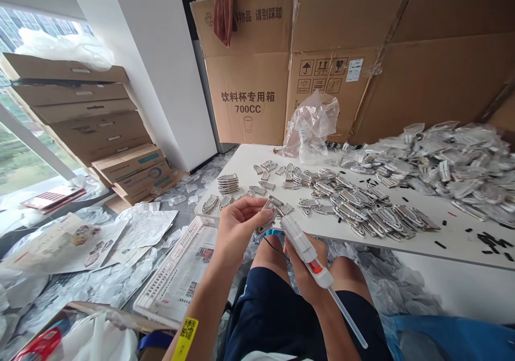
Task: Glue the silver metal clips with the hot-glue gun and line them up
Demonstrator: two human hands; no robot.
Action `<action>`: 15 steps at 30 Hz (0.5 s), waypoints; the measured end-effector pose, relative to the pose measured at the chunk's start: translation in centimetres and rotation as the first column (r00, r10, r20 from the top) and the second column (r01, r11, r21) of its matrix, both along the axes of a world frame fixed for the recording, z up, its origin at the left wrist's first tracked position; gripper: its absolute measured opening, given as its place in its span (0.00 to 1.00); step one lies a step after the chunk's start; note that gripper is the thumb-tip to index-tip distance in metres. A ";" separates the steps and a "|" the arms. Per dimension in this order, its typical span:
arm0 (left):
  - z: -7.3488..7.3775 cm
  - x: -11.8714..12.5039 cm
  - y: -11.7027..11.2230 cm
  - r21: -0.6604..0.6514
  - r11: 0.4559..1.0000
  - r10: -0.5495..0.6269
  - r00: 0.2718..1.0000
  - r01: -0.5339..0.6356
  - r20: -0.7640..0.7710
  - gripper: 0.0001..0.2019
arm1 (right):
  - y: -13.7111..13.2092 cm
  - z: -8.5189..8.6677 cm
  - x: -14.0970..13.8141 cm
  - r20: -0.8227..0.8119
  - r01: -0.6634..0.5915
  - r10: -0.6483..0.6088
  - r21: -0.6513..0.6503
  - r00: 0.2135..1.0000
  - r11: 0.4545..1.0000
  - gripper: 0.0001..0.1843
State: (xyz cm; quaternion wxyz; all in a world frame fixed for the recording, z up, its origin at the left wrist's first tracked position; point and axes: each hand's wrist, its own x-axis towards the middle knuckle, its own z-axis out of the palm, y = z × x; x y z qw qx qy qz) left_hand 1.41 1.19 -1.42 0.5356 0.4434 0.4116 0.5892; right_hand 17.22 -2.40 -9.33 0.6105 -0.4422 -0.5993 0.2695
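Note:
My left hand [238, 222] is closed on a small metal clip piece [270, 212], held just in front of the white table's edge [354, 238]. My right hand [306, 272] grips a white glue gun [304, 249] with an orange trigger, a clear glue stick [349, 318] poking from its rear. The gun's nozzle points up at the clip piece. Several more metal pieces [354, 203] lie spread over the table beyond my hands, some stacked [227, 184].
A heap of bagged pieces [446, 162] fills the table's right side. A crumpled plastic bag [311, 127] and large cardboard boxes [249, 82] stand behind. Newspaper [179, 275], plastic wrappers and flat boxes [100, 119] cover the floor at left. Small black bits [488, 240] dot the table.

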 end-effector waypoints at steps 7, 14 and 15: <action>0.0 0.0 -0.1 0.047 0.998 0.047 0.994 -0.043 -0.096 0.12 | 0.2 -0.4 0.1 0.028 0.012 -0.013 0.038 1.000 0.999 0.22; 0.5 0.5 -0.7 0.165 0.970 0.218 0.935 -0.177 -0.278 0.09 | 0.6 -2.1 -0.9 0.277 0.405 -0.491 0.313 0.826 0.859 0.11; 0.5 0.3 -0.6 0.133 0.976 0.201 0.949 -0.173 -0.244 0.09 | 0.7 -2.4 -0.8 0.270 0.474 -0.561 0.325 0.783 0.818 0.11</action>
